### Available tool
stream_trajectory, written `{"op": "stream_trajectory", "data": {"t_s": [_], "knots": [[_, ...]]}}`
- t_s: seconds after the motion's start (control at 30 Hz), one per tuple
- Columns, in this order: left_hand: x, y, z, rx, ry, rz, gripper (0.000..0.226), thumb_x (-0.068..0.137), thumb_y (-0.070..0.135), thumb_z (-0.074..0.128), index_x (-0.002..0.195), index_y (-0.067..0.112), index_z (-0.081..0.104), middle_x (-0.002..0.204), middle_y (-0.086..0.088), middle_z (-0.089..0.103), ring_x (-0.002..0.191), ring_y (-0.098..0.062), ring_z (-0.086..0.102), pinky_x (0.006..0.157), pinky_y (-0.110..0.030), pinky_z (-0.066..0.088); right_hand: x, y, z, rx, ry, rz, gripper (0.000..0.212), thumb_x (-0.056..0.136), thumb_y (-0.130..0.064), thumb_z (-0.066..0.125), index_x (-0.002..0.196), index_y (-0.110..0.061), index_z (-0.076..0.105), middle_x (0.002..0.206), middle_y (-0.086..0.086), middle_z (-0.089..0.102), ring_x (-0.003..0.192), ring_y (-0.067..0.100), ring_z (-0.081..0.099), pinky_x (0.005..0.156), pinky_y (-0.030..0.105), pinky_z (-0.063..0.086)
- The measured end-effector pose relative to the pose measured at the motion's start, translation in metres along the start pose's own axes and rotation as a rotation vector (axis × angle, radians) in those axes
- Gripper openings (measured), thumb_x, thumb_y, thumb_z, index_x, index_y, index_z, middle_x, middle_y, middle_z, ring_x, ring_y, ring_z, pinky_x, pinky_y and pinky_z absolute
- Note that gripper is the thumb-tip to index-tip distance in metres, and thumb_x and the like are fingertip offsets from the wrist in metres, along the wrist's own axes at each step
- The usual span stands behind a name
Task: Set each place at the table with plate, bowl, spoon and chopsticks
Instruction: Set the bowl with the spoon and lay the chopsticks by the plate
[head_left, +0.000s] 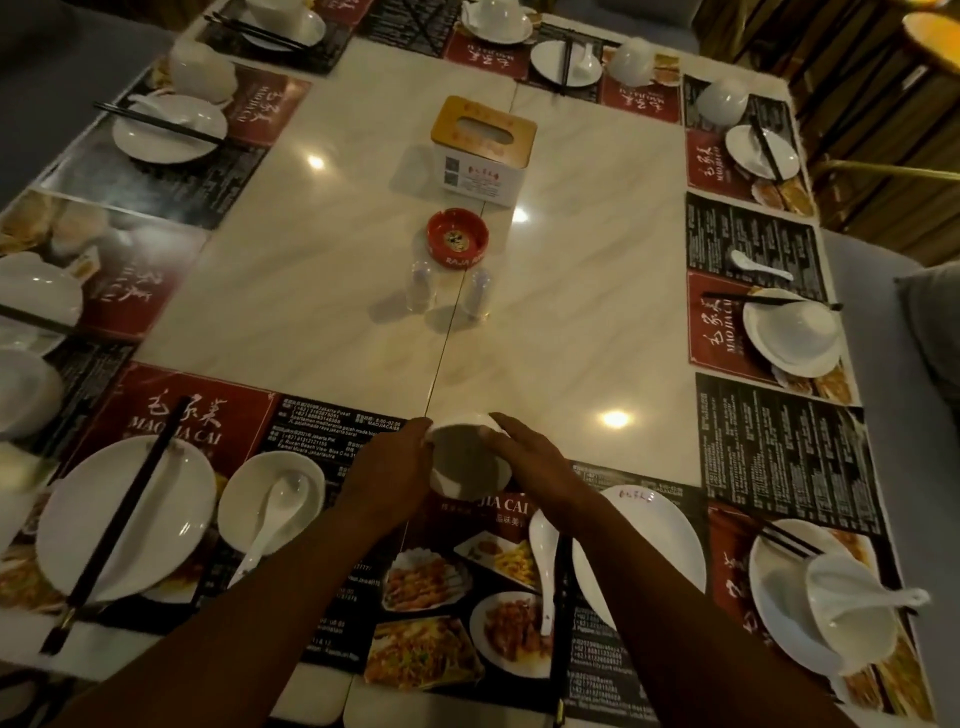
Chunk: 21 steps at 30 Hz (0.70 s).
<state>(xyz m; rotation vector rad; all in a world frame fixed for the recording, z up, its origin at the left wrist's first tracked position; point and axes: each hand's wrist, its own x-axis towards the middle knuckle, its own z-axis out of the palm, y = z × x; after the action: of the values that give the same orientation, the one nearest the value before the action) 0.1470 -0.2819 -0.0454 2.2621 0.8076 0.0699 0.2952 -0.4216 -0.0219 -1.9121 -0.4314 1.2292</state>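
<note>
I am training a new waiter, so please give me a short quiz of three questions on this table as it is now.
1. True or false: the left hand and the right hand both hold the bowl.
2. Where is the ashtray? A) between the tissue box and the shakers; B) on a paper mat; C) on a chair.
3. Fill in: at the near left place, the chopsticks lie across the ___.
Key: 1 true; 2 A; 3 plate.
</note>
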Motion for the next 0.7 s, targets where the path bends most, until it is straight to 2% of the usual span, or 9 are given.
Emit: {"op": "stream_trajectory", "data": {"t_s": [0.1,0.2,0.27,0.37,0.5,0.63,0.7], "knots": [[0.009,-0.006,0.002,0.011,-0.044,-0.048,0.028,0.098,0.021,0.054,0.125,0.018,0.047,0.089,-0.005,0.067,0.071,-0.021,0.062,0.055,-0.030,0.046,0.006,0.000,-0.002,-0.266,0.068,-0.032,0.038,0.101,-0.036,0.050,0.138,-0.025,0.050,0.122,0.007,0.065,0.106,0.024,0.064,0.087,0.041,0.057],[0.015,-0.010,0.005,0.002,-0.079,-0.057,0.035,0.096,0.020,0.058,0.124,0.020,0.038,0.094,-0.006,0.067,0.073,-0.020,0.061,0.055,-0.029,0.044,0.015,0.003,0.001,-0.525,0.102,-0.042,0.032,0.104,-0.030,0.042,0.133,-0.017,0.049,0.122,0.012,0.064,0.105,0.031,0.063,0.076,0.036,0.051],[0.018,-0.011,0.007,0.024,-0.100,-0.053,0.032,0.096,0.021,0.058,0.122,0.020,0.038,0.095,-0.007,0.066,0.074,-0.020,0.059,0.052,-0.027,0.040,0.019,0.005,0.004,-0.616,0.136,-0.036,0.028,0.104,-0.028,0.042,0.123,-0.012,0.054,0.117,0.014,0.066,0.104,0.033,0.062,0.075,0.035,0.049],[0.022,-0.016,0.009,0.011,-0.121,-0.046,0.030,0.098,0.023,0.056,0.124,0.019,0.040,0.100,-0.008,0.067,0.076,-0.020,0.060,0.050,-0.022,0.037,0.023,0.006,0.006,-0.662,0.163,-0.041,0.027,0.103,-0.027,0.044,0.116,-0.010,0.061,0.112,0.012,0.068,0.104,0.031,0.062,0.082,0.040,0.053],[0.029,-0.020,0.012,-0.008,-0.142,-0.024,0.032,0.100,0.024,0.053,0.130,0.018,0.043,0.104,-0.011,0.070,0.078,-0.023,0.064,0.051,-0.025,0.040,0.028,0.011,0.002,-0.639,0.172,0.004,0.028,0.102,-0.028,0.048,0.116,-0.010,0.065,0.111,0.012,0.069,0.103,0.030,0.063,0.084,0.042,0.054],[0.035,-0.025,0.013,-0.022,-0.115,-0.021,0.033,0.101,0.031,0.051,0.132,0.020,0.046,0.100,-0.011,0.072,0.079,-0.025,0.067,0.063,-0.035,0.054,0.029,0.011,0.000,-0.614,0.182,0.022,0.033,0.103,-0.035,0.048,0.119,-0.012,0.065,0.115,0.011,0.069,0.105,0.031,0.063,0.089,0.045,0.053],[0.035,-0.026,0.013,-0.030,-0.118,-0.027,0.034,0.101,0.033,0.050,0.132,0.021,0.047,0.099,-0.012,0.072,0.080,-0.026,0.067,0.067,-0.038,0.056,0.025,0.011,-0.001,-0.568,0.182,0.025,0.036,0.104,-0.040,0.046,0.124,-0.016,0.064,0.120,0.009,0.069,0.108,0.028,0.063,0.091,0.042,0.052]]}}
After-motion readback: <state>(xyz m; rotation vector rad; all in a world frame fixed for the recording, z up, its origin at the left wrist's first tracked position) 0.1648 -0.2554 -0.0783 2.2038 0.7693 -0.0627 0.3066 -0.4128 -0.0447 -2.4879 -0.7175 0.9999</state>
